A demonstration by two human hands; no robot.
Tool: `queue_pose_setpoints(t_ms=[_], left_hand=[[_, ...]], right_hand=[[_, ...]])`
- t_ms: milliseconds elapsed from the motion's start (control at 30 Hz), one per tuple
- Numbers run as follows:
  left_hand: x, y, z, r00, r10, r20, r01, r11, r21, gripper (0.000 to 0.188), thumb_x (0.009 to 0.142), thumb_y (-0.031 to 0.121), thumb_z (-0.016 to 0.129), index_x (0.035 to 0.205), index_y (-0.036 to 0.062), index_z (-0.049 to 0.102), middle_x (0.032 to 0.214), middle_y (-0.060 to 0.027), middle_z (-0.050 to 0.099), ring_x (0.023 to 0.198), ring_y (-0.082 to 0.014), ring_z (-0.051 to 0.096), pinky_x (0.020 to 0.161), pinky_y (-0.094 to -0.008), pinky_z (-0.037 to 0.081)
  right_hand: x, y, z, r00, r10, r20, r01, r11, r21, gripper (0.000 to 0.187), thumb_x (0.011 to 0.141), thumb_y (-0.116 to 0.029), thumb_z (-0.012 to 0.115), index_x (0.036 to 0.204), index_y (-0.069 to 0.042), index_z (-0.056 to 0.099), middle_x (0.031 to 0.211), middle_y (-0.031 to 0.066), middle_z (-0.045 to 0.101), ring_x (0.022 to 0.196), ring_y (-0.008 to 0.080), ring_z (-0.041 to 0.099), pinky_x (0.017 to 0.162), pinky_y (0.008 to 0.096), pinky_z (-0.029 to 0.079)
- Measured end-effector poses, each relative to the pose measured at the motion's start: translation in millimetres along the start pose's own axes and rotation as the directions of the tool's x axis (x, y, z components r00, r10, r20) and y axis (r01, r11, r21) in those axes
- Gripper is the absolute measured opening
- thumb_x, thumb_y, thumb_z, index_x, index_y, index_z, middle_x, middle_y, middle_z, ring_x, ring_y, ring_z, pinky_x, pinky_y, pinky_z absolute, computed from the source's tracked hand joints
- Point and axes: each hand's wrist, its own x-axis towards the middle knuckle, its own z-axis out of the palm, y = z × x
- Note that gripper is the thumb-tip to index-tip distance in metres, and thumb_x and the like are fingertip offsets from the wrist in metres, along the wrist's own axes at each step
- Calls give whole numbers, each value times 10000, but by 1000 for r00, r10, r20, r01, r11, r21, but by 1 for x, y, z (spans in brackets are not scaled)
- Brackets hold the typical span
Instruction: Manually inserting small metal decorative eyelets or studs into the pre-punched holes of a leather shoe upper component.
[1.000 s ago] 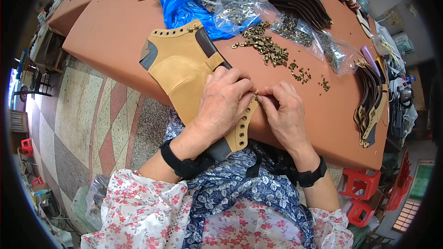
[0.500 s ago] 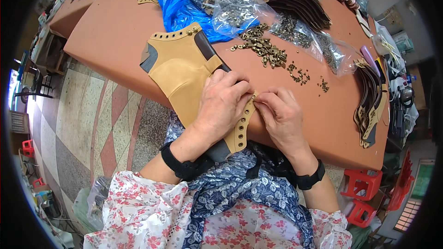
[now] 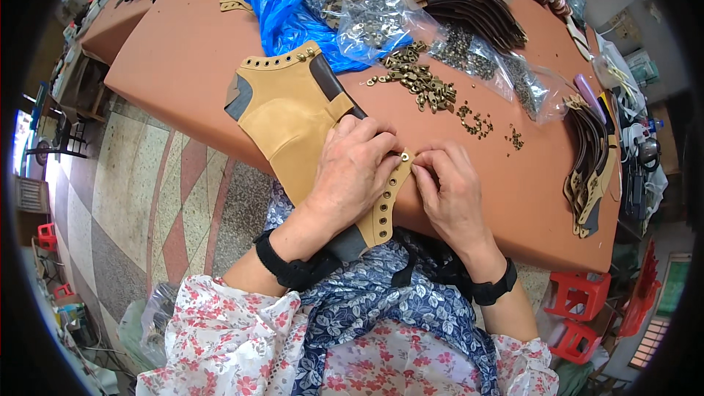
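Note:
A tan leather piece (image 3: 293,114) with dark grey and brown panels lies slantwise over the table edge and my lap. Rows of eyelets line its two ends. My left hand (image 3: 354,161) is closed on its right edge, thumb and fingers pinching beside the eyelet row. At the near corner sits a shiny brass lace hook (image 3: 405,157), close to my left fingertips. Just right of that corner, my right hand (image 3: 447,180) has thumb and forefinger pinched together; anything between them is too small to make out. Loose brass lace hooks (image 3: 422,82) are heaped beyond my hands.
Small brass rivets (image 3: 475,122) lie scattered right of the heap. Clear bags of hardware (image 3: 367,11) and a blue plastic bag (image 3: 282,11) rest behind. Stacked leather pieces stand at the back (image 3: 477,11) and right (image 3: 587,161). Red stools (image 3: 579,297) are below right.
My right fingertips have drawn slightly right, off the leather's corner, and the brass lace hook there shows more fully. My left hand keeps its hold; the leather has barely shifted.

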Motion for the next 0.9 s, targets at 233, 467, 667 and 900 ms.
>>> queue_pose_setpoints(t_ms=[233, 467, 667, 900], left_hand=[[2, 0, 0, 999, -14, 31, 13, 1000, 12, 134, 813, 82, 749, 935, 57, 699, 1083, -66, 663, 973, -283, 561, 881, -392, 465], [-1, -6, 6, 998, 41, -46, -42, 999, -15, 127, 804, 51, 752, 917, 47, 693, 1043, -59, 680, 943, -282, 567, 862, -385, 464], [-1, -6, 8, 996, 60, -67, -60, 998, 0, 130, 798, 45, 757, 911, 48, 695, 1036, -58, 685, 923, -276, 575, 847, -379, 470], [-2, -8, 8, 995, 72, -63, -71, 997, 9, 128, 800, 45, 756, 917, 48, 705, 1048, -57, 684, 933, -275, 580, 854, -385, 473]], right_hand=[[2, 1, 0, 1000, 14, 5, -15, 1000, 17, 91, 845, 0, 686, 911, -4, 623, 978, 131, 611, 916, 332, 605, 796, 422, 503], [1, 3, 2, 997, 64, -32, -64, 998, 17, 88, 847, 1, 679, 902, -7, 611, 981, 134, 613, 918, 337, 603, 795, 427, 499], [0, 2, 1, 998, 59, -31, -59, 998, -23, 84, 853, -4, 674, 917, -7, 620, 989, 138, 617, 934, 340, 600, 798, 432, 500], [-3, 3, 6, 996, -61, -60, 58, 998, -39, 173, 851, -23, 686, 1022, -47, 700, 981, 101, 638, 903, 298, 625, 799, 410, 501]])
